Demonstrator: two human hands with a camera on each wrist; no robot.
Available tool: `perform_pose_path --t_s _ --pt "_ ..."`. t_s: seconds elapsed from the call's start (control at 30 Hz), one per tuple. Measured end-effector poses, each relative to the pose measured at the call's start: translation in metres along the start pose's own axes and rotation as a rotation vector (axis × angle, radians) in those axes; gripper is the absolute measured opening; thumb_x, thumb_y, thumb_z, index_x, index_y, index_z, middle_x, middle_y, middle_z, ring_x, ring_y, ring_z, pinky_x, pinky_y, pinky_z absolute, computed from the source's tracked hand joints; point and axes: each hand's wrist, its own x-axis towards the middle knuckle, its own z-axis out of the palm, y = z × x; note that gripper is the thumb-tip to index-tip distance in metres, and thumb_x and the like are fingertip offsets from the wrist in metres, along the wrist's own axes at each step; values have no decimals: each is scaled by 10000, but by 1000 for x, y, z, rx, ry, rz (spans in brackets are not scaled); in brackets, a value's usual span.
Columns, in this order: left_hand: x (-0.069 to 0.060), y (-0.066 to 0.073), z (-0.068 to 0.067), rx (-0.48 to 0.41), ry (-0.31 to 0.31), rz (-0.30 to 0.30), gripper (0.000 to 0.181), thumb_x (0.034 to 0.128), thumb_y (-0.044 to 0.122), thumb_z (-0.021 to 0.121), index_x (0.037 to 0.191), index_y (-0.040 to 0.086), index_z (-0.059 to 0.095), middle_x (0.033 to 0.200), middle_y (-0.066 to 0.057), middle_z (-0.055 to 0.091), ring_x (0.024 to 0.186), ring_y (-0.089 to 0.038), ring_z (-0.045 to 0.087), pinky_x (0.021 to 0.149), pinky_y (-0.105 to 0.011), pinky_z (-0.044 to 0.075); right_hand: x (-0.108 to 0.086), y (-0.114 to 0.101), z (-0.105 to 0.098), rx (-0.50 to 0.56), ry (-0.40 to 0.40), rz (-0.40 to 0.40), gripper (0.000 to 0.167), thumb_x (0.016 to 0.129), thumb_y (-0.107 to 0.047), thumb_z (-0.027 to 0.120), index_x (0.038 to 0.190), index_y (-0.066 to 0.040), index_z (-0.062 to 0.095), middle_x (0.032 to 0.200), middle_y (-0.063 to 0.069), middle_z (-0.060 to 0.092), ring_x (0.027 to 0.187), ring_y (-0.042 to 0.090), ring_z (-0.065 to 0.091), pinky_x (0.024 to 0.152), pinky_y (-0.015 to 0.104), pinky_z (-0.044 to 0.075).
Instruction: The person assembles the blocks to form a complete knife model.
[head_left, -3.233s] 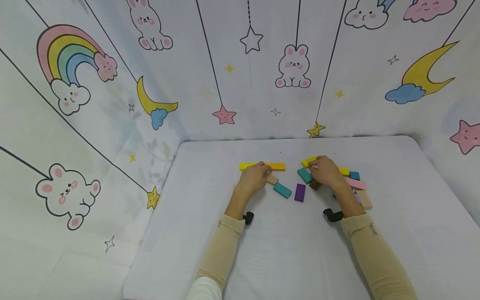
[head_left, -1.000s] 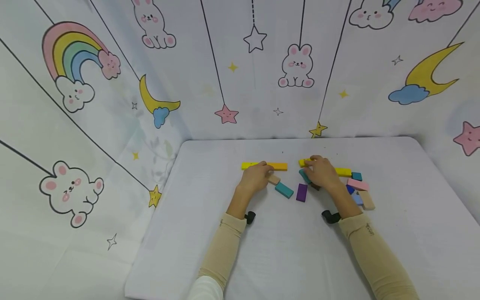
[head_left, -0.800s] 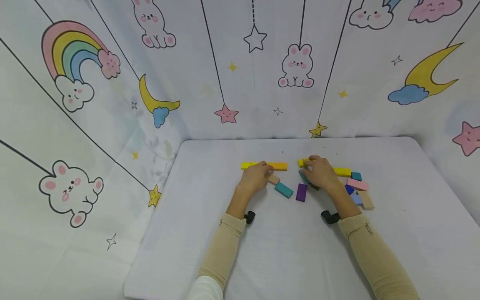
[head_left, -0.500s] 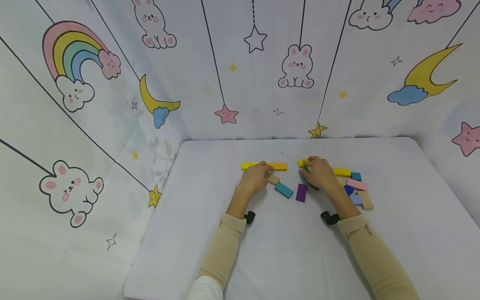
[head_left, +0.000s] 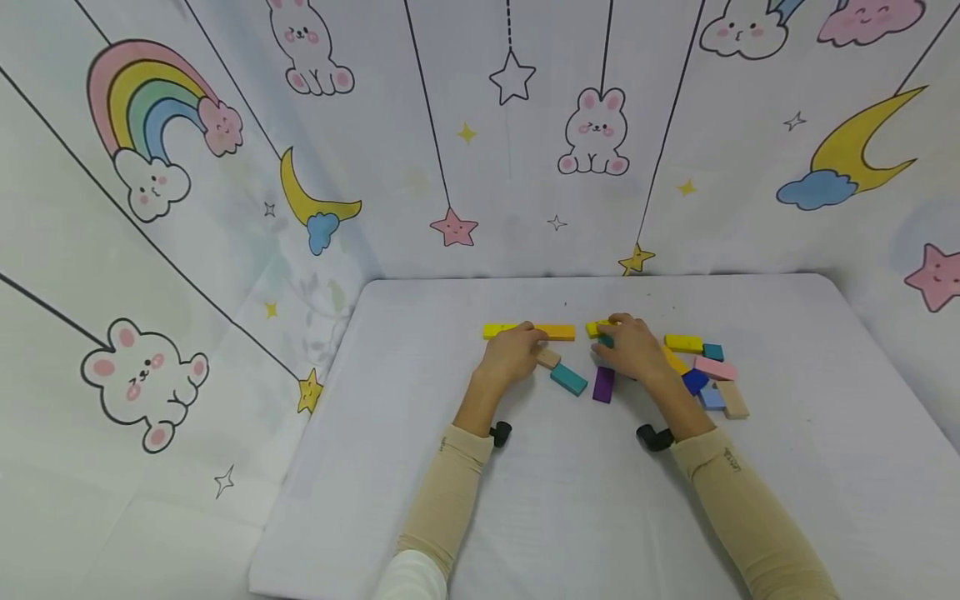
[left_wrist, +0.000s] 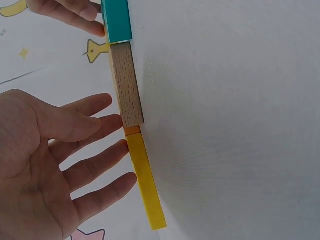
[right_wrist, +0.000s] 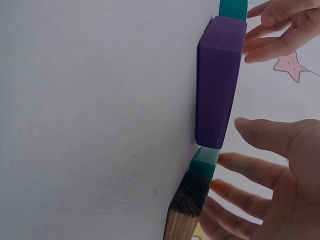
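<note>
In the head view my left hand point(head_left: 510, 354) rests at a row made of a yellow block point(head_left: 498, 332) and an orange block point(head_left: 558, 332). Its outstretched fingers point(left_wrist: 107, 192) touch their side in the left wrist view. My right hand point(head_left: 636, 352) is spread over another yellow block point(head_left: 596, 329) and a teal block point(head_left: 605, 341), partly covering both. The right wrist view shows its fingers straight and the thumb apart, behind a purple block point(right_wrist: 218, 85) and a dark-ended wooden block point(right_wrist: 187, 200). A wooden block point(left_wrist: 127, 85) lies beside the left hand.
Between the hands lies a second teal block point(head_left: 568, 380). Right of the right hand are several blocks, among them a yellow one point(head_left: 683, 343), a pink one point(head_left: 715, 367), a dark blue one point(head_left: 695, 382) and a beige one point(head_left: 732, 399). A patterned backdrop stands behind the table point(head_left: 555, 508).
My right hand has slid left, and the yellow block at its fingertips has shifted left with it. More of the blocks behind that wrist now show. My left hand stays in place.
</note>
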Motion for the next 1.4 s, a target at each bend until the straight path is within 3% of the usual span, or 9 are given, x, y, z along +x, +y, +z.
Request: perform_pose_path --t_s 0.57,0.9,1.1,1.4 --pt "1 0 0 -1 7 3 351 1033 132 629 1374 188 692 1288 3 665 1094 -173 675 924 -323 564 -5 -15 4 -38 5 -28 551 1022 -307 665 1475 -10 566 1516 299 428 1331 511 430 1086 652 411" --pt "2 0 1 2 13 1 314 1067 200 603 1366 189 698 1284 4 668 1135 -187 679 949 -344 562 -5 -27 9 -20 9 10 574 1007 -324 688 1486 -33 566 1520 279 404 1342 480 408 1012 689 452" --pt "2 0 1 3 11 3 316 1064 189 602 1366 195 698 1283 9 667 1141 -181 676 954 -335 559 -6 -35 8 -56 16 3 610 1002 -335 694 1481 14 549 1497 317 412 1292 498 435 995 659 475" --pt "1 0 1 6 9 -2 316 1072 213 595 1371 196 695 1298 1 664 1153 -190 673 968 -347 556 -7 -42 13 -94 29 3 659 1004 -379 685 1473 58 534 1468 342 431 1286 537 431 1122 677 317"
